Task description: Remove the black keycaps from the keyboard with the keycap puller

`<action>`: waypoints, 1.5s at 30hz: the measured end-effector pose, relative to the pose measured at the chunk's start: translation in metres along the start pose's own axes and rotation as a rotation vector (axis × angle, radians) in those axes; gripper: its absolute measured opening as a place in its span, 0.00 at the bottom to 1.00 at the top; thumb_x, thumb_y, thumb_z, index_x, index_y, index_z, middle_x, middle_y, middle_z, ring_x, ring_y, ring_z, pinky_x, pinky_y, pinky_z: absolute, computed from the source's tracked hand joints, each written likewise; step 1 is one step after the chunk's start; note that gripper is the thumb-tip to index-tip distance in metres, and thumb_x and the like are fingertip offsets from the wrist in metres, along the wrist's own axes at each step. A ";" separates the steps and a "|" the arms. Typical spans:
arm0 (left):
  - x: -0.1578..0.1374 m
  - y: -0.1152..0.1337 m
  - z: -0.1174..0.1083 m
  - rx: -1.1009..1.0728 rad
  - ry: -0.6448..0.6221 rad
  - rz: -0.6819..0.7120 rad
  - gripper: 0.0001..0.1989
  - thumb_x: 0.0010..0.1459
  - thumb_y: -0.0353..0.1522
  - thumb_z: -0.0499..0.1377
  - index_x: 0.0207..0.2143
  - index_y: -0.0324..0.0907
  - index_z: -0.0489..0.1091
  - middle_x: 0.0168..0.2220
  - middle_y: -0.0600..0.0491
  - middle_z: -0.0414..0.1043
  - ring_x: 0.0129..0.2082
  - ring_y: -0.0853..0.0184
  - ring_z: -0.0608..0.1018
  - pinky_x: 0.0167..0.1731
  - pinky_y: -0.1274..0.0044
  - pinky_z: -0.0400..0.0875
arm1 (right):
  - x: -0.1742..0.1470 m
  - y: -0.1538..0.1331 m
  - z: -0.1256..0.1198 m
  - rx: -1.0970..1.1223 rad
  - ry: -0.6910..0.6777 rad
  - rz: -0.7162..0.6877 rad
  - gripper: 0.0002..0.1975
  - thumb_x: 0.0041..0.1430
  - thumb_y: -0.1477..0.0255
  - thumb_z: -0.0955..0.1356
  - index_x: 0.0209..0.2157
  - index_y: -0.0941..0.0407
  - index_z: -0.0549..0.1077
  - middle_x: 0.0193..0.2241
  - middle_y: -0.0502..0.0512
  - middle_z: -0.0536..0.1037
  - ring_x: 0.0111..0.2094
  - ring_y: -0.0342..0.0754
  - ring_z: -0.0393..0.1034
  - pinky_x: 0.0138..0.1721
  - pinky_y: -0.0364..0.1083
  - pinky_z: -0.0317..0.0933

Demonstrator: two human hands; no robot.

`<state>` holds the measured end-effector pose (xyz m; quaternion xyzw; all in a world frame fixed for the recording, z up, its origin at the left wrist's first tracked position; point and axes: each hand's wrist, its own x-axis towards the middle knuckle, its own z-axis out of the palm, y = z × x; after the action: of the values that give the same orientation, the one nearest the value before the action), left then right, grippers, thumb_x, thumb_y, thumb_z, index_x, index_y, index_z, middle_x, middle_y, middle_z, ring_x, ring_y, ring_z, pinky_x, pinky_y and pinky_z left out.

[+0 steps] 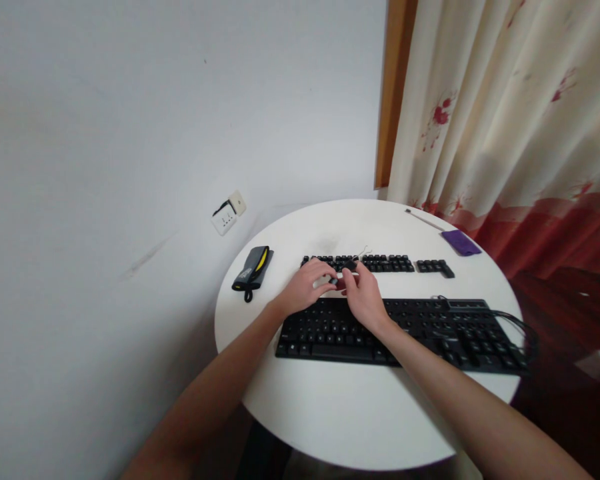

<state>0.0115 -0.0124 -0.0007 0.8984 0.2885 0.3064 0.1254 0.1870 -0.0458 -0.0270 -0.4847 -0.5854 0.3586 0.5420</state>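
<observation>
The round white desk point(350, 417) carries all items. A black keyboard point(340, 337) is set across it, with its right end lying at the desk edge; it could be tilted or shifted if that corner were leaned on. The cable point(515, 321) is bunched at the same edge, and the keyboard could be dragged sideways by a snag. Behind the keyboard, loose black keycaps point(380, 263) are laid out in rows, with a smaller group point(434, 267) at the right; their order could be lost through a brush of the knuckles. The left hand point(307, 287) and the right hand point(367, 297) are held close together between the rows and the keyboard. A grey pouch point(255, 267), a purple cloth point(461, 243) and a thin brush point(425, 220) are placed well apart, where little hazard is posed. The right grip is clamped on a black piece point(349, 265); keycaps could be caught by the thin wire point(365, 252) beside it. The left grip is pinched on a small piece point(333, 281), not identifiable, which could be dropped if pressure were slackened.
</observation>
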 end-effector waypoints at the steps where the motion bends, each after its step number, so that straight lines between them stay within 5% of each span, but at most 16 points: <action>1: 0.001 0.001 0.000 0.037 -0.006 0.034 0.08 0.63 0.35 0.59 0.43 0.43 0.72 0.43 0.49 0.75 0.45 0.61 0.72 0.50 0.67 0.65 | 0.001 0.000 -0.001 0.004 0.008 -0.008 0.10 0.66 0.63 0.61 0.36 0.54 0.66 0.27 0.54 0.77 0.28 0.51 0.75 0.30 0.46 0.65; 10: -0.001 0.007 -0.003 0.120 0.038 0.058 0.09 0.60 0.37 0.63 0.41 0.46 0.77 0.46 0.48 0.71 0.48 0.59 0.69 0.52 0.65 0.64 | 0.000 -0.005 -0.005 -0.099 0.029 -0.094 0.10 0.65 0.66 0.61 0.33 0.55 0.68 0.25 0.53 0.76 0.27 0.49 0.71 0.30 0.46 0.63; 16: 0.000 -0.013 0.003 0.148 0.213 -0.132 0.07 0.54 0.37 0.68 0.36 0.47 0.79 0.45 0.50 0.69 0.48 0.59 0.67 0.53 0.65 0.63 | 0.002 -0.002 -0.004 -0.039 0.048 -0.043 0.10 0.66 0.66 0.61 0.33 0.55 0.68 0.26 0.54 0.78 0.26 0.48 0.72 0.30 0.45 0.63; 21: -0.003 -0.035 0.013 0.312 0.084 -0.313 0.05 0.52 0.38 0.69 0.33 0.51 0.80 0.49 0.53 0.66 0.51 0.58 0.65 0.51 0.63 0.60 | 0.002 -0.002 -0.005 -0.017 0.071 -0.022 0.10 0.65 0.65 0.62 0.32 0.55 0.68 0.27 0.56 0.79 0.26 0.49 0.73 0.29 0.45 0.64; 26: -0.004 -0.037 0.017 0.392 0.022 -0.350 0.05 0.54 0.40 0.68 0.33 0.53 0.80 0.50 0.53 0.65 0.51 0.57 0.64 0.47 0.65 0.59 | 0.004 -0.005 -0.007 -0.018 0.104 -0.012 0.10 0.64 0.66 0.62 0.31 0.55 0.68 0.27 0.56 0.79 0.26 0.50 0.73 0.30 0.46 0.64; 45: 0.000 -0.042 0.017 0.462 0.125 -0.434 0.20 0.48 0.38 0.71 0.44 0.50 0.75 0.52 0.49 0.61 0.50 0.54 0.64 0.49 0.62 0.61 | 0.004 -0.008 -0.007 0.015 0.087 -0.019 0.10 0.63 0.66 0.63 0.31 0.55 0.69 0.27 0.56 0.79 0.25 0.49 0.73 0.29 0.46 0.65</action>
<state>0.0037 0.0200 -0.0311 0.8001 0.5424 0.2535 -0.0374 0.1926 -0.0450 -0.0175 -0.4904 -0.5632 0.3362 0.5739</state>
